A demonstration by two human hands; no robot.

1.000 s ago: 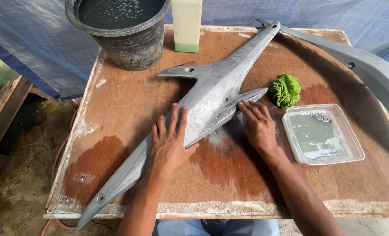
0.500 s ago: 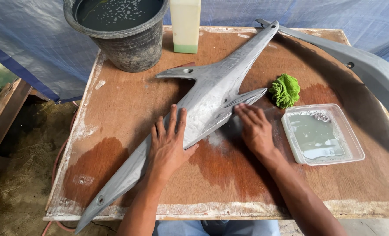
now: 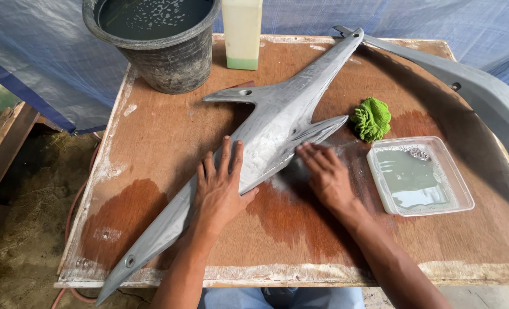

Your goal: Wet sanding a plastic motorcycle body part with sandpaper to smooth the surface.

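The long grey primed plastic fairing panel (image 3: 277, 131) lay diagonally across the wet brown plywood table (image 3: 151, 171), unmoved from a second earlier. My left hand (image 3: 220, 189) stayed flat on it, fingers spread; my right hand (image 3: 323, 174), open, had slid slightly down its lower edge.

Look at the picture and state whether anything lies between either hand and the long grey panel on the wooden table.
Nothing visible does. The left hand lies flat on the long grey plastic panel. The right hand touches the panel's lower edge with its fingertips. The green cloth and the clear square tray of cloudy water sit off to the right.
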